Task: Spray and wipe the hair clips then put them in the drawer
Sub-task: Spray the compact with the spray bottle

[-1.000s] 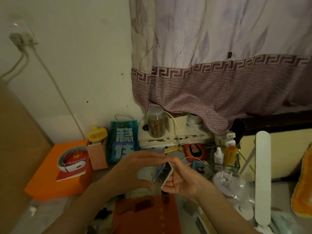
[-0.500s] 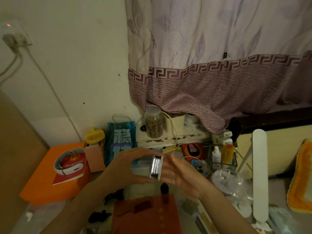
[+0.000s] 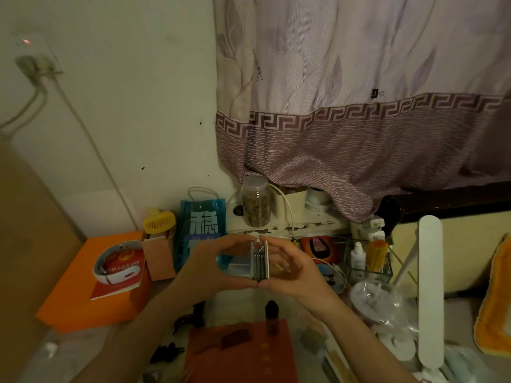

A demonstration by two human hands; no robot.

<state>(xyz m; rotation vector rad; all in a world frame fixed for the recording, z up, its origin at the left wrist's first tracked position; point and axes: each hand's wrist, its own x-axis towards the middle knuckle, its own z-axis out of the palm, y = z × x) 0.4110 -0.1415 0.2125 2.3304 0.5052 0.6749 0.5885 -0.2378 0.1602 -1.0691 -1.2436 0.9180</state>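
Hair clips [image 3: 259, 262]: a flat metallic stack held upright above the cluttered desk, between both hands. Left hand [image 3: 206, 268] and right hand [image 3: 290, 268] curl round it, fingertips pinching top and bottom edges. Probably light, stiff, slick metal; best gripped by the edges, can fan apart. Clear organiser [image 3: 369, 265] at right holds small bottles. Jar [image 3: 255, 203] behind holds brown dried stuff. Drawer not visible.

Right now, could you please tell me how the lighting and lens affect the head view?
Head view: dim, greenish-yellow light; the small silver metal box between left hand and right hand stays legible; wide-angle bending bows the white lamp arm; black hair clips sit murky in shadow.
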